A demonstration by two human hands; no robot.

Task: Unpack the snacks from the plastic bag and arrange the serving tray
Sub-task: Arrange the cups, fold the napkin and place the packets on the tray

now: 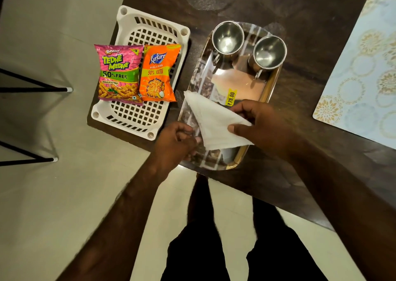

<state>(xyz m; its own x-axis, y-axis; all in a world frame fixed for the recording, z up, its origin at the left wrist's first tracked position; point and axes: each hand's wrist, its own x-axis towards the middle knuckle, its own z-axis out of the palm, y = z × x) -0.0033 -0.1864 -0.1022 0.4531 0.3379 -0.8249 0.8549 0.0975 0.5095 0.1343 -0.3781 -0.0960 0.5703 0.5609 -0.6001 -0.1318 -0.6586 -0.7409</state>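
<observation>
Head view: both hands hold a folded white paper napkin over the near end of the mirrored serving tray. Right hand pinches the napkin's right edge between thumb and fingers; left hand closes its grip on the lower left corner, though blur hides the fingertips. Two steel cups stand at the tray's far end. Pink Tedhe Medhe packet and orange Kurkure packet lie side by side on the white plastic basket on the dark counter.
</observation>
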